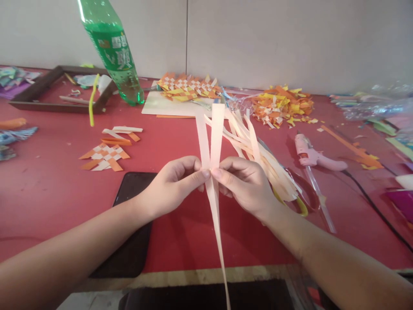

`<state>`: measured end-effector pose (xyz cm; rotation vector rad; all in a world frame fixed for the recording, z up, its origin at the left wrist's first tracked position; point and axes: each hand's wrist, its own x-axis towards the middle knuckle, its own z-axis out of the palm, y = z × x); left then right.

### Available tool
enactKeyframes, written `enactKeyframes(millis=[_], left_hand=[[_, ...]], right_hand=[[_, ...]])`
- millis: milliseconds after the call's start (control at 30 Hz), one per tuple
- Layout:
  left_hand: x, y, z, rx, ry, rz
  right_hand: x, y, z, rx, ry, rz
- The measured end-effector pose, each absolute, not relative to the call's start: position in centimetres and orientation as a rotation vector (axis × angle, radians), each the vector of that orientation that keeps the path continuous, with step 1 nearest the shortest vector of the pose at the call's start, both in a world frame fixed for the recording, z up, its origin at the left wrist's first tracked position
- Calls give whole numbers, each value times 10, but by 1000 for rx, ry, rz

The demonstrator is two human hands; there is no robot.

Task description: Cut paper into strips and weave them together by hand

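Two pale cream paper strips are pinched between my hands, their upper ends spread in a narrow V and a long tail hanging below toward the table's front edge. My left hand is closed, thumb and fingers on the left strip. Right beside it, my right hand is closed the same way, the thumbs nearly touching. A loose bundle of similar strips lies just behind my right hand. Below my left forearm rests a black phone. Left of it sits a small woven orange-and-white paper piece.
A green soda bottle stands tilted in view near a dark frame. At the back are woven paper fish on a white sheet and a heap of orange and yellow pieces. A pink glue gun with its cord lies right.
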<state>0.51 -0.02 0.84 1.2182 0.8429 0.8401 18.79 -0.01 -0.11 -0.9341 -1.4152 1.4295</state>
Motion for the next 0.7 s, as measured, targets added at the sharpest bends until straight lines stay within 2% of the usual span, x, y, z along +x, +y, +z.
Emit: enactKeyframes(millis=[433,700], left_hand=[[5,1,11,1247,765,754],[5,1,10,1291,809,823]], right_hand=[[194,-1,-8,-877,-1343,1601],[190,-2,-5,-888,-1383,1485]])
